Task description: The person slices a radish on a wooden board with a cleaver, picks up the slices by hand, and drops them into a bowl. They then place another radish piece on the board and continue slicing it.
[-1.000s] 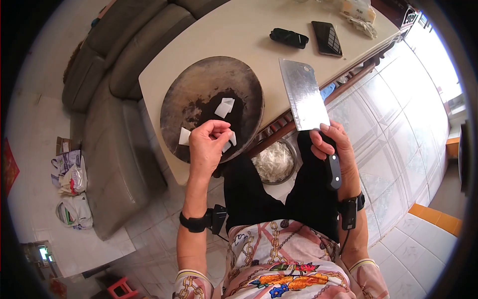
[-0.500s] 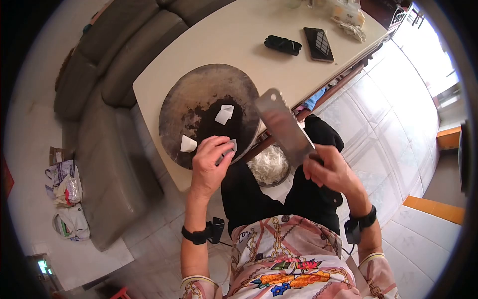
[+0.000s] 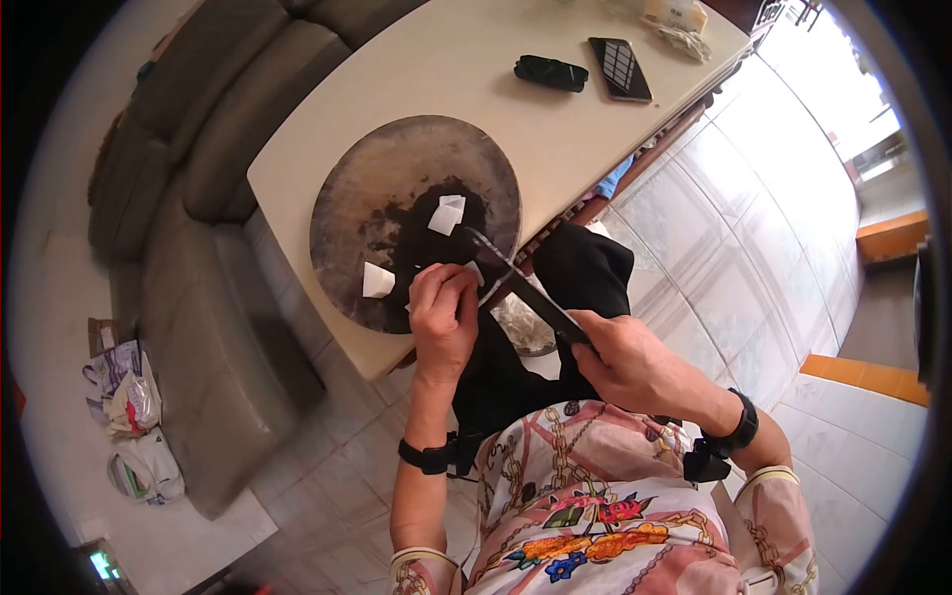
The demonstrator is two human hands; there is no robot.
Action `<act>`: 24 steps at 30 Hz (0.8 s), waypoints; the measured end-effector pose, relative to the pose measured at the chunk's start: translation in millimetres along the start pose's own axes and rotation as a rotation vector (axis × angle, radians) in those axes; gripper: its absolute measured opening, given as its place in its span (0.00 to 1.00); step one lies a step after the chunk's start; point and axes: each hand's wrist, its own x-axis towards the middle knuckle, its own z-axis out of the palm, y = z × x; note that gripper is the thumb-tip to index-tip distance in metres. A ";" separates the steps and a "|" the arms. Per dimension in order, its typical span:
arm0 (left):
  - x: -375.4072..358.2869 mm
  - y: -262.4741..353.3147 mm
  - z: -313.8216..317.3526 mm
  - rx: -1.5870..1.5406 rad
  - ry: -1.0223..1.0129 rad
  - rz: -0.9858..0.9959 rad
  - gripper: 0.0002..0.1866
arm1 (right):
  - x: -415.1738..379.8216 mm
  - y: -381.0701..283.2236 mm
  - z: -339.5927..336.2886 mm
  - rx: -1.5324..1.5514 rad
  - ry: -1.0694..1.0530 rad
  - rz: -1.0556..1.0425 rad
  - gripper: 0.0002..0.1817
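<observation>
On the round cutting board (image 3: 347, 208), white pieces lie apart: one near the middle (image 3: 447, 214) and another toward the lower left (image 3: 378, 281). My left hand (image 3: 443, 312) is at the board's near edge, its fingers curled over a pale piece (image 3: 474, 272) that shows partly beside the fingertips. The handle of a cleaver (image 3: 531, 288) is in my closed right hand (image 3: 635, 362). Its blade is seen nearly edge-on, pointing up and left over the board's right edge, close to my left fingers.
A bowl of white shreds (image 3: 524, 325) stands below the table edge, between my legs. On the table (image 3: 416, 69) are a dark case (image 3: 551, 72), a phone (image 3: 621, 69) and a tissue pack (image 3: 676, 14). A grey sofa (image 3: 238, 347) stands left.
The cleaver has moved left to the board, its blade turned from broadside to nearly edge-on. My left hand has shifted slightly right. The whole view has shifted a little.
</observation>
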 end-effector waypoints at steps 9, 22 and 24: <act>-2.4 -1.8 -2.3 -0.120 0.023 -0.061 0.08 | 13.7 -5.8 5.8 -0.223 0.001 -0.115 0.17; -3.7 -7.6 -31.1 -0.047 0.034 -0.127 0.14 | 18.1 -11.5 -4.8 -0.192 0.001 -0.050 0.16; -1.0 -4.3 -29.9 0.011 -0.011 -0.050 0.15 | 16.5 -14.5 -7.3 -0.194 -0.002 -0.043 0.17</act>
